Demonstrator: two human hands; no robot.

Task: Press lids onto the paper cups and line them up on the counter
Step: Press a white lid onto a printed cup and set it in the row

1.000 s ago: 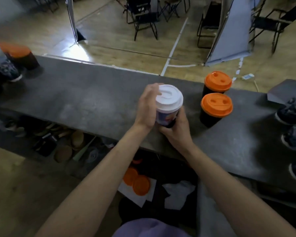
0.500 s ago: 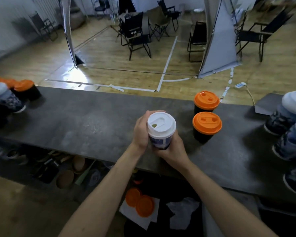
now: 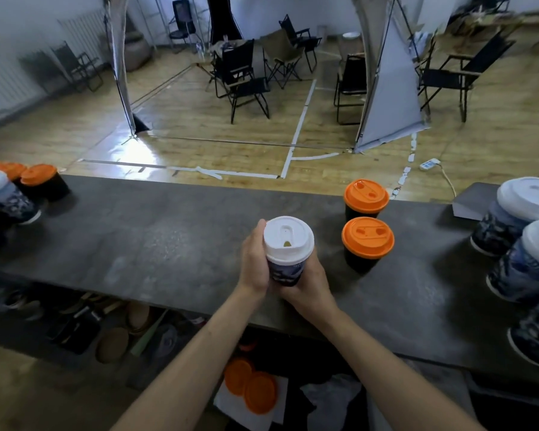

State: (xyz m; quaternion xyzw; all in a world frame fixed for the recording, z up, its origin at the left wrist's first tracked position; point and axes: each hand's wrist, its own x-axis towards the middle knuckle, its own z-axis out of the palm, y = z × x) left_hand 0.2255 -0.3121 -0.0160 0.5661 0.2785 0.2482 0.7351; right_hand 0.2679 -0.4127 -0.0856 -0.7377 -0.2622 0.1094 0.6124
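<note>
A blue patterned paper cup (image 3: 284,270) with a white lid (image 3: 288,239) on it is held above the grey counter (image 3: 156,237), near its front edge. My left hand (image 3: 254,262) wraps the cup's left side, fingers up by the lid rim. My right hand (image 3: 308,286) grips the cup from below and the right. Two black cups with orange lids (image 3: 367,237) (image 3: 366,195) stand just to the right, one behind the other.
Several white-lidded blue cups (image 3: 529,244) crowd the counter's right end. Orange-lidded and white-lidded cups (image 3: 39,181) stand at the left end. Loose orange lids (image 3: 251,385) lie on a shelf below the counter. Chairs stand on the wooden floor beyond.
My left hand slid down from the lid's top to the cup's side. The head tilted up, showing more of the room and the cups at both ends.
</note>
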